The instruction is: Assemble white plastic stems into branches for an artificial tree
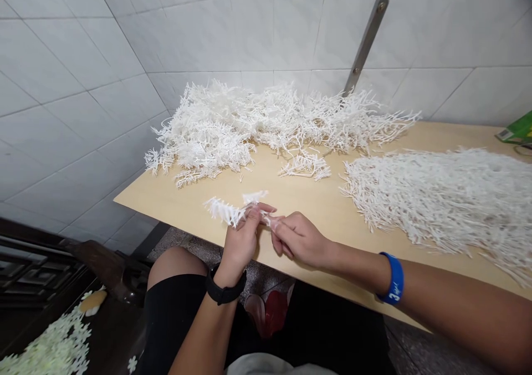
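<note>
Left grip (243, 242) pinched on this white plastic sprig (226, 213), right grip (301, 239) closed round its stem; tangled heap (249, 114) beyond, flatter pile (449, 198) rightward, progress unclear.

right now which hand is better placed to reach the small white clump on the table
Probably the right hand: it is nearer the small clump. The left hand is farther left, pinching the white sprig

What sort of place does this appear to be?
Probably a home or small workshop corner: a tiled wall, a plain wooden board as worktable, and heaped white plastic-looking sprigs.
</note>
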Tool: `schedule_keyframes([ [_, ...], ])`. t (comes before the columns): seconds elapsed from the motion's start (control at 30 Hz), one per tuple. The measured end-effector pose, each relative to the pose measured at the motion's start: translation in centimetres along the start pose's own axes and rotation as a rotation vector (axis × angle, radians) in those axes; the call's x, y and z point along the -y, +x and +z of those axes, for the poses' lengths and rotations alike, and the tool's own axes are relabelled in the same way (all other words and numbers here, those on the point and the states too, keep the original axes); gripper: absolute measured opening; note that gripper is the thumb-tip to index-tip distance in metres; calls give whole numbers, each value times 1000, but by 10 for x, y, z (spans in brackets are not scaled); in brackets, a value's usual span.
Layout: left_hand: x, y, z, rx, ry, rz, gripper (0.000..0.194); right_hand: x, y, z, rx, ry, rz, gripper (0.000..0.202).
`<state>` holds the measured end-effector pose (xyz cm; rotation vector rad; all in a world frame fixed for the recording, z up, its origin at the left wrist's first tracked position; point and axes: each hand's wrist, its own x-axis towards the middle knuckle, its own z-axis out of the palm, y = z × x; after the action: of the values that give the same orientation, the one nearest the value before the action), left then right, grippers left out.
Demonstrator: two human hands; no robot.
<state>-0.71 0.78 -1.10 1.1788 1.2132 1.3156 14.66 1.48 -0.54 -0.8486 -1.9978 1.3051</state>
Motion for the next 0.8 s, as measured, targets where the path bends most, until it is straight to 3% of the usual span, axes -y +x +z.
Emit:
schedule_keyframes([
  [0.13, 0, 1, 1, -26, -109, -5, 41, 0, -4, 3, 48, -91, -115, 52],
  [0.23, 1, 0, 2, -17, -21, 26, 43, -5, 0, 3, -80, 3, -72, 49],
  [0.33, 5, 3, 1, -22, -86, 20, 46, -10, 6, 1, -212, 136, 4, 46],
  [0.43, 10, 5, 0, -26, -108, 31, 43, -12, 11, -4, -287, 116, 52, 38],
  [0.53, 12, 7, 0, -80, -117, 68, 41, -12, 14, -14, -309, -126, 97, 33],
  [0.67, 13, 7, -1, -151, -118, 94, 35, -12, 19, -28, -195, -615, 139, 33],
  [0.8, 16, 7, -3, -149, -110, 61, 36, -10, 21, -32, -105, -778, 209, 35],
])
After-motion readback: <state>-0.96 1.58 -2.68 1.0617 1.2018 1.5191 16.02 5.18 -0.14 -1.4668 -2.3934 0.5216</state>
